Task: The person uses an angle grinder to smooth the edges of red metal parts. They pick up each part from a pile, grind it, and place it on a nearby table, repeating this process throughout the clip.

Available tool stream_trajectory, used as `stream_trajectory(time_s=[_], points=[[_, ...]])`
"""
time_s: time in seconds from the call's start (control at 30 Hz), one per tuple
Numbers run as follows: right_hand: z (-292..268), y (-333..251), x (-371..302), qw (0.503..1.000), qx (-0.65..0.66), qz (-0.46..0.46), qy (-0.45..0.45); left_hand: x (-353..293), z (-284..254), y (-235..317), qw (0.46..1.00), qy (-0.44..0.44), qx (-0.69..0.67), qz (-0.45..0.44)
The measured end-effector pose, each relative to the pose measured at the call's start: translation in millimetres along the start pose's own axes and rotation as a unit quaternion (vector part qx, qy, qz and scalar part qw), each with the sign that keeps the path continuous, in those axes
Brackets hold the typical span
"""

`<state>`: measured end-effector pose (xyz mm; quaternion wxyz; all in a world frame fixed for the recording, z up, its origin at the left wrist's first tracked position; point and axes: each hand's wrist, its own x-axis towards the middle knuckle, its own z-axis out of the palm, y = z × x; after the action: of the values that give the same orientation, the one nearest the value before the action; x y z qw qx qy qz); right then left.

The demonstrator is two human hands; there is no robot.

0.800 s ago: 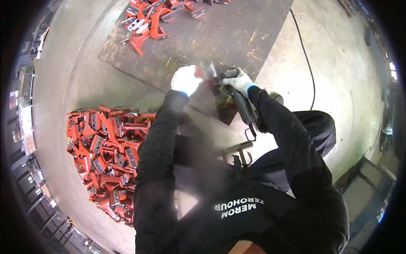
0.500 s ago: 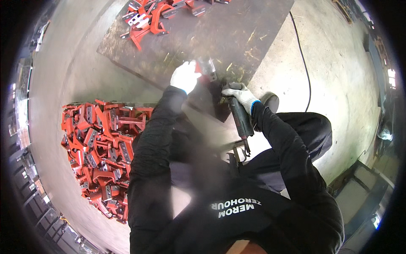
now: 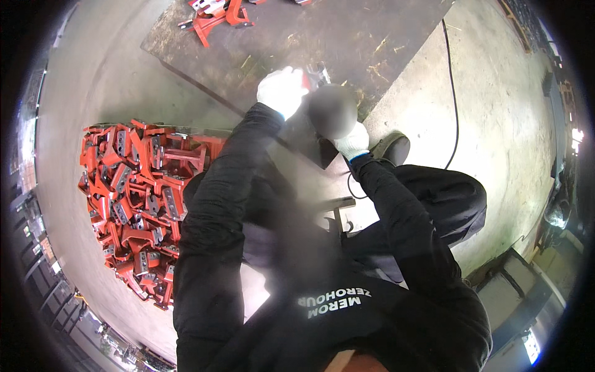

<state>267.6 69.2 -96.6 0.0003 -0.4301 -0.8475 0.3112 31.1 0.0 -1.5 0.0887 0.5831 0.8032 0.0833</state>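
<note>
My left hand (image 3: pixel 279 92), in a white glove washed out by glare, is closed on a red metal bracket (image 3: pixel 306 80) at the near edge of the dark table. A bare metal part of the bracket sticks out past the fingers. Just right of it, my right hand (image 3: pixel 353 141), also gloved, grips an angle grinder (image 3: pixel 334 111). The round disc side of the grinder faces up and looks blurred. It hides most of the tool's body and part of my right fingers. Whether the disc touches the bracket I cannot tell.
A large heap of red brackets (image 3: pixel 133 204) lies to my left. More red brackets (image 3: pixel 214 22) rest at the table's far left. The dark table top (image 3: pixel 285 46) has a corner near my knees. A black cable (image 3: pixel 455 93) runs over the floor on the right.
My right hand has turned the grinder, so its disc now faces up where the body showed before. My left hand has shifted slightly up and right with the bracket.
</note>
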Motion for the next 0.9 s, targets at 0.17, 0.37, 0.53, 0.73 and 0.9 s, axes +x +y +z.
stream_trajectory(time_s=[0.17, 0.37, 0.53, 0.73, 0.9], points=[[-4.2, 29.4, 11.9, 0.995, 0.071, 0.015, 0.072, 4.3, 2.1, -1.2, 1.000, 0.005, -0.018, 0.000], [-40.6, -23.2, 34.3, 0.994, 0.105, 0.009, 0.033, 1.9, -9.2, -1.5, 0.999, -0.036, -0.025, -0.026], [21.7, -4.3, 108.5, 0.982, -0.073, -0.164, 0.063, 4.8, -6.7, -0.1, 0.998, -0.031, -0.036, -0.029], [28.4, -4.4, 131.3, 0.979, -0.137, -0.148, 0.005, 6.1, -16.4, 3.7, 0.996, -0.060, -0.050, -0.042], [-6.9, -17.9, 93.9, 0.961, -0.143, -0.231, -0.049, 3.6, -1.8, -3.4, 0.998, -0.029, -0.049, -0.040]])
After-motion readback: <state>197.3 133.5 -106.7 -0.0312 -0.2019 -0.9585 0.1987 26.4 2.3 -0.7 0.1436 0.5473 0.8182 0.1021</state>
